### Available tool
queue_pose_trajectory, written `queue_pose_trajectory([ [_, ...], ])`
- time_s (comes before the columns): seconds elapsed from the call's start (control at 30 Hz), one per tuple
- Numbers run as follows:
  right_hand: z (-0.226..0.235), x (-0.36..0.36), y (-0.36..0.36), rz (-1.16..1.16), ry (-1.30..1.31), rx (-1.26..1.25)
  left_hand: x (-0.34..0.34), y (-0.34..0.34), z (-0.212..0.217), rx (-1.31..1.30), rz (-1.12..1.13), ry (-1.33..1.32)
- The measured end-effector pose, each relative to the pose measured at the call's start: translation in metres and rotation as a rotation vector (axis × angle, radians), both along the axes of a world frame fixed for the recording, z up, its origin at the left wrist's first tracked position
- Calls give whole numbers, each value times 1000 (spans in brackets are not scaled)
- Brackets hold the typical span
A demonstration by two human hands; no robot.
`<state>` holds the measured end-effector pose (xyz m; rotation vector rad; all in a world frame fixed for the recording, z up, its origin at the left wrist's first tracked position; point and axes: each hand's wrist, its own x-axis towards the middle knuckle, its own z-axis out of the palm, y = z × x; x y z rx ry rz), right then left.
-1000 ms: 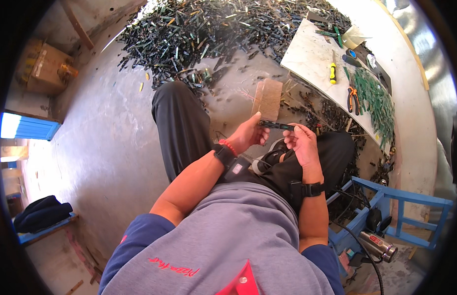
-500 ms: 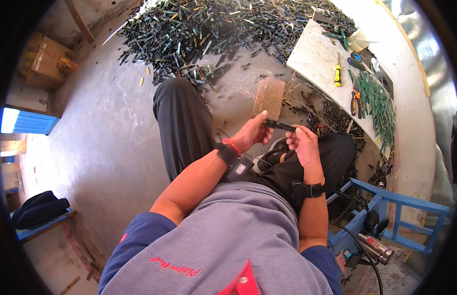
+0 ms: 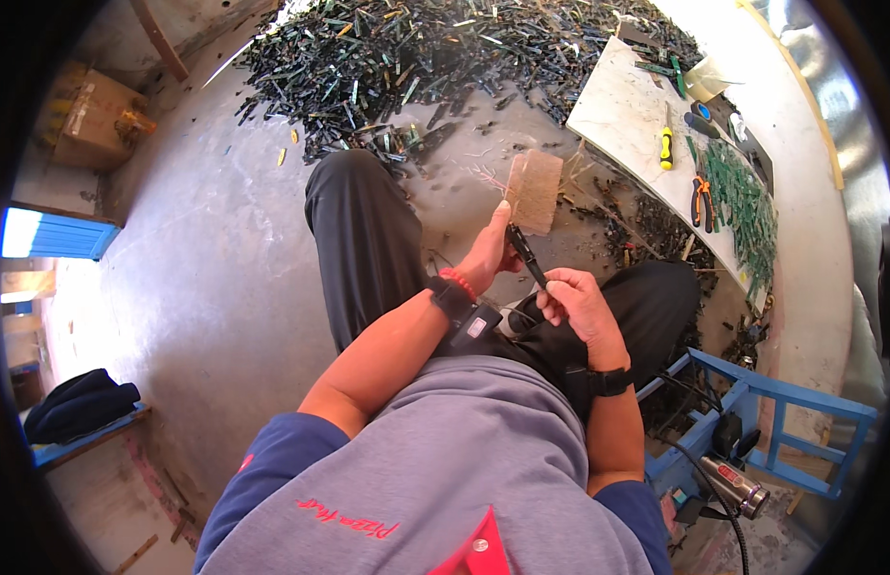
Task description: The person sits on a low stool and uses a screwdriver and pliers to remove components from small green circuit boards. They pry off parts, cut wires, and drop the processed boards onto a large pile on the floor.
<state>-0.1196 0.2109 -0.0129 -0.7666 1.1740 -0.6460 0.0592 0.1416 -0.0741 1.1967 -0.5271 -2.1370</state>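
Note:
A narrow black strip-like piece (image 3: pixel 527 256) spans the gap between my two hands, above my crossed legs. Its upper end is gripped by my left hand (image 3: pixel 493 251), with the thumb pointing up along it. Fingertips of my right hand (image 3: pixel 577 299) pinch the lower end. The strip slants down to the right; its exact kind is too small to make out. Just beyond my left hand lies a brown brick-like block (image 3: pixel 536 192) on the floor.
A large heap of dark strips (image 3: pixel 416 57) covers the far floor. On a pale board (image 3: pixel 622 105) at right lie a yellow screwdriver (image 3: pixel 666 149), orange-handled pliers (image 3: pixel 702 201) and green strips (image 3: pixel 742 206). A blue stool frame (image 3: pixel 751 383) and steel flask (image 3: pixel 737 484) are near right.
The black strip has turned from nearly level to a steep slant. My right hand has moved lower and nearer to me, while my left hand has tilted upward.

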Motion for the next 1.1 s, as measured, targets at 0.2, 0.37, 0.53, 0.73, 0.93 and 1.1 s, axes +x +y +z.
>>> queue_pose_trajectory([
  [0.2, -10, 20, 4, -39, -168, 49, -3, 1, -16, 24, -21, 5],
  [0.37, -23, 23, 3, -116, -225, 75, -3, 3, -4, 11, -94, 6],
  [0.53, -20, 29, 2, -133, -165, 70, -2, 4, -8, 9, -91, 79],
  [0.73, -20, 33, 3, -26, 4, -21, -8, 7, 2, -9, -75, 17],
  [0.93, -17, 23, 0, 28, 270, -316, -4, 5, -2, -49, -76, -3],
  [1.1, -7, -41, -55, -588, 760, -739, -5, 6, 0, -112, -122, -5],
])
